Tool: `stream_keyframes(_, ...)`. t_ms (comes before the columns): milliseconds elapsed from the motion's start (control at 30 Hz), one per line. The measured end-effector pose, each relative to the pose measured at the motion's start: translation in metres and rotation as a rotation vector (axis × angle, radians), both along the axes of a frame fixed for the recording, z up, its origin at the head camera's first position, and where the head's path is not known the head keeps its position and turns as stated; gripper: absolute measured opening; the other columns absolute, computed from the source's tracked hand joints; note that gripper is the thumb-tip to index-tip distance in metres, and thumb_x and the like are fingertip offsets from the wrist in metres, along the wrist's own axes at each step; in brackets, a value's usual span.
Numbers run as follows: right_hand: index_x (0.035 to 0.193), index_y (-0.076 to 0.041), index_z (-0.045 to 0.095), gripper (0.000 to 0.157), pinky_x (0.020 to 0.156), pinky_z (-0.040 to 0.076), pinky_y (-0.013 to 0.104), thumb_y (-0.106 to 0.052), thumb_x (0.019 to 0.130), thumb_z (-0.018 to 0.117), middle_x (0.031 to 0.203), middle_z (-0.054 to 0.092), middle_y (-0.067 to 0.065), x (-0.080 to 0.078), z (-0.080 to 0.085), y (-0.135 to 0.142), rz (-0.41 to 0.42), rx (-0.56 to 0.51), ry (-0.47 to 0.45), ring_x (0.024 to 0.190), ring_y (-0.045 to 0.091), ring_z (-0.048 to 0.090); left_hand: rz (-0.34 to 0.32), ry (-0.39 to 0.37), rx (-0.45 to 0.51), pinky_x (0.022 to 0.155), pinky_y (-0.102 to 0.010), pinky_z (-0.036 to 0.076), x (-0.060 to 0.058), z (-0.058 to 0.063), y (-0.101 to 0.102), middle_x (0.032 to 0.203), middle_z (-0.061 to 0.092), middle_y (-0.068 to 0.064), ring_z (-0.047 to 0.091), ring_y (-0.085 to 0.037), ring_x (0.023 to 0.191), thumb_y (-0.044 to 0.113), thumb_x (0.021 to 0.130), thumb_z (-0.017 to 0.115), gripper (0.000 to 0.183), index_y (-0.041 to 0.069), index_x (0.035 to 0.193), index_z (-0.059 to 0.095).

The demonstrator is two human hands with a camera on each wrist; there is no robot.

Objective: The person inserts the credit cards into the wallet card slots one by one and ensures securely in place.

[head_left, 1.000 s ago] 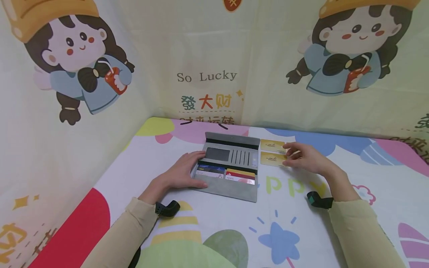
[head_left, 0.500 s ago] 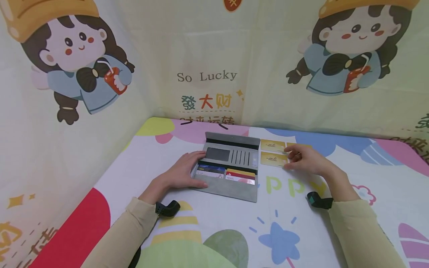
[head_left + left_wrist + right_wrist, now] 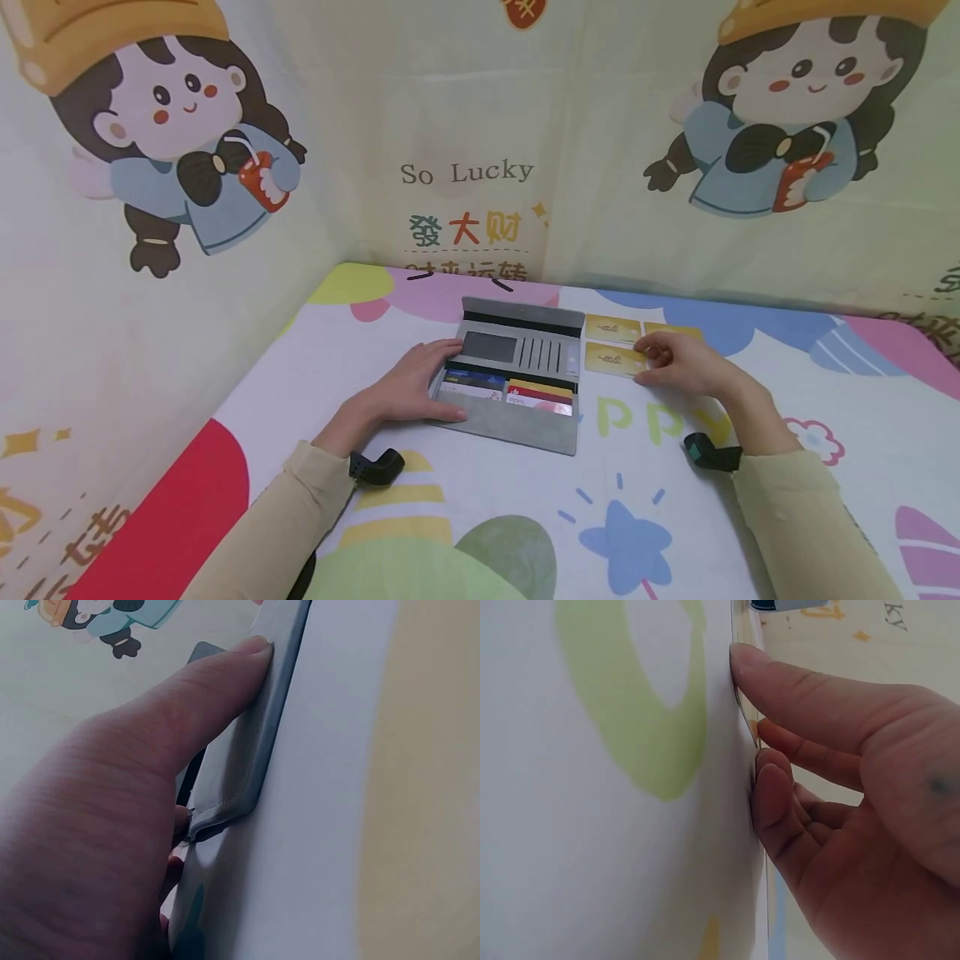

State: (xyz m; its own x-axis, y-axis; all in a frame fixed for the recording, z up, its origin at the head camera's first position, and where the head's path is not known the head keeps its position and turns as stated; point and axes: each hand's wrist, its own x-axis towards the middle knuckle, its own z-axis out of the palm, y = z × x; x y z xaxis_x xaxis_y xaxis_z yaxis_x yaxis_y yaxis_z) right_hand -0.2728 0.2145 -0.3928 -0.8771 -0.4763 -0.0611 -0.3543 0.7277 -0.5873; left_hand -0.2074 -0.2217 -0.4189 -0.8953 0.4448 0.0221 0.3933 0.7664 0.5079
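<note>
A grey wallet [image 3: 502, 427] lies unfolded on the table, with a blue-topped card [image 3: 474, 385] and a red-and-white card [image 3: 540, 395] in its near pocket. My left hand [image 3: 402, 385] rests over its left edge. In the left wrist view, the left thumb [image 3: 232, 671] lies straight on the grey flap. My right hand [image 3: 690, 362] pinches the right end of the lower gold card [image 3: 611, 359] between thumb and finger. In the right wrist view, the thumb [image 3: 795, 686] touches a thin card edge; the rest of the card is hidden.
Above the lower card lies another gold card [image 3: 611, 328], right of the wallet. One more gold card [image 3: 678, 331] shows partly behind my right hand. The patterned tablecloth [image 3: 637, 500] meets printed cloth walls [image 3: 315, 167] at the back and left.
A gold card has come into sight behind my right hand, right of the upper card. The right hand shifted very slightly. My left hand and the wallet stay put.
</note>
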Motion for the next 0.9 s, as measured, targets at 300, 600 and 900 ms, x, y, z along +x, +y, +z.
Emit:
stream_keyframes(300,0.119,0.004,0.059,0.048,0.082,0.041,0.040,-0.022,0.086,0.082,0.101,0.055,0.011,0.0011,0.0003,-0.0026,0.005,-0.018,-0.023,0.089,0.026,0.051,-0.004,0.007,-0.006,0.120,-0.049,0.019,0.0000,0.0002,-0.0015,0.162,0.030,-0.004,0.024,-0.028,0.148,0.057,0.075,0.080,0.104,0.008,0.156,0.036)
stream_keyframes(600,0.119,0.002,0.050,0.049,0.081,0.043,0.036,-0.016,0.086,0.082,0.101,0.057,0.013,0.0011,0.0013,-0.0034,0.002,-0.069,-0.065,0.090,0.026,0.053,-0.001,-0.001,0.006,0.119,-0.051,0.020,0.0008,0.0028,-0.0008,0.162,0.030,-0.005,0.024,-0.029,0.148,0.057,0.075,0.080,0.104,0.008,0.156,0.036)
stream_keyframes(900,0.130,0.006,0.049,0.060,0.079,0.043,0.035,-0.016,0.084,0.083,0.101,0.058,0.012,0.0021,0.0035,-0.0036,0.033,-0.080,-0.076,0.090,0.026,0.052,0.001,-0.010,0.003,0.119,-0.051,0.020,0.0000,0.0028,-0.0007,0.163,0.029,-0.005,0.023,-0.029,0.148,0.056,0.075,0.081,0.104,0.008,0.156,0.035)
